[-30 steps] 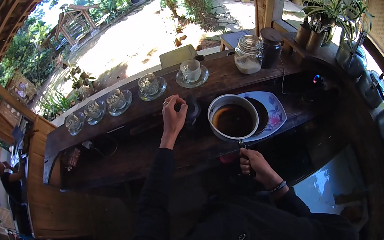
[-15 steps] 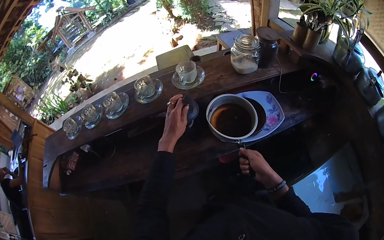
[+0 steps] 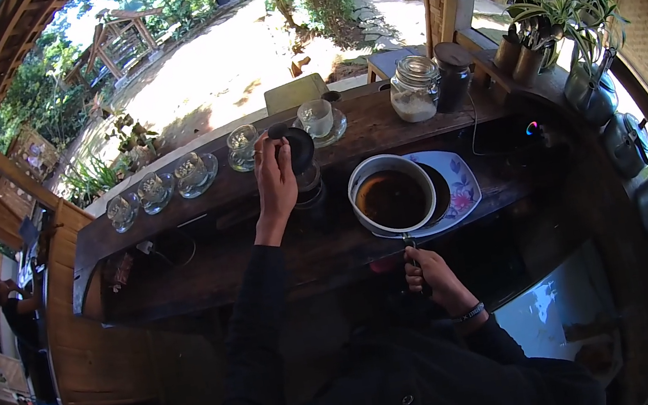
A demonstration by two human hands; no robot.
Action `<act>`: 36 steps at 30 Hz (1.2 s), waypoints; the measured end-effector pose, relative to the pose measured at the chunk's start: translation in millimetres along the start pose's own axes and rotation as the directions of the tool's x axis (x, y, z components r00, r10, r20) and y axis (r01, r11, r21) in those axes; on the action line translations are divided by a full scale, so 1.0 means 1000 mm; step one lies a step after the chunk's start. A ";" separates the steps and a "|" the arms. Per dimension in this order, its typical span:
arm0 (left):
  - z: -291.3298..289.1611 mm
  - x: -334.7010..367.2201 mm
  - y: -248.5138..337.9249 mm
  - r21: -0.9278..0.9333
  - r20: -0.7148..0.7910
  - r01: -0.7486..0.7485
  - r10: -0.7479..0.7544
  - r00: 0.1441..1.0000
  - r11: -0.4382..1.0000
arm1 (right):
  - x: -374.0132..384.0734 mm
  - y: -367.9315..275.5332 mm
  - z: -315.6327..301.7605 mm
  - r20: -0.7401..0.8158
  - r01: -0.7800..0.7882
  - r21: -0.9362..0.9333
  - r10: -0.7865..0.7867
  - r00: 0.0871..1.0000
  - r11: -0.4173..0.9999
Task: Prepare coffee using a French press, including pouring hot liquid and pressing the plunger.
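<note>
My left hand (image 3: 276, 183) grips a round black lid (image 3: 299, 151), raised and tilted above a dark glass jar (image 3: 309, 192). What is in the jar cannot be made out. My right hand (image 3: 432, 273) is closed around the handle of a metal saucepan (image 3: 387, 160), which holds dark brown liquid. The pan rests partly over a white plate (image 3: 466, 197) with a purple and pink flower pattern. Beyond my left hand, a glass cup (image 3: 318, 118) and several more cups on glass saucers stand in a row.
A clip-top glass jar (image 3: 414, 94) of pale grains stands on the wooden ledge (image 3: 366, 118) beside a dark lidded jar (image 3: 452, 78). Potted plants (image 3: 526, 50) and several kettles (image 3: 626, 139) line the right side. A person (image 3: 18, 312) is at far left.
My left hand has risen, lifting the black lid up and to the left, so the jar under it now shows. My right hand stays on the saucepan handle.
</note>
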State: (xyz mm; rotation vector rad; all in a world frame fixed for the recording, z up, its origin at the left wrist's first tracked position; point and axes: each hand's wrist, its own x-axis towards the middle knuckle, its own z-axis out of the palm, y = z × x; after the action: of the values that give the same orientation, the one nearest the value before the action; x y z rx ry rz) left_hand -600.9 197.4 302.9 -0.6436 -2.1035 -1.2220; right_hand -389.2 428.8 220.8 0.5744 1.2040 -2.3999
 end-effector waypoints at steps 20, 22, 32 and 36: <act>-0.064 -0.188 -0.100 -0.339 -0.401 0.724 -0.788 0.466 0.601 | -0.003 -0.018 0.028 0.015 0.087 -0.061 -0.086 0.996 0.994; -0.067 -0.204 -0.119 -0.241 -0.421 0.798 -0.800 0.427 0.553 | -0.003 -0.020 0.031 0.028 0.105 -0.068 -0.103 0.994 0.992; -0.070 -0.208 -0.171 -0.113 -0.417 0.863 -0.812 0.408 0.492 | 0.002 -0.026 0.050 0.002 0.132 -0.096 -0.132 0.991 0.987; -0.073 -0.210 -0.180 0.031 -0.379 0.877 -0.807 0.454 0.479 | 0.006 -0.027 0.052 0.008 0.150 -0.104 -0.149 0.989 0.983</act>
State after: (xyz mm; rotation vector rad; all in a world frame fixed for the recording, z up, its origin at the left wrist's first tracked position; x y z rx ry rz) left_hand -556.5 29.7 75.5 0.8406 -2.2471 -1.3920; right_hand -417.3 399.9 263.7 0.4659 1.4088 -2.4402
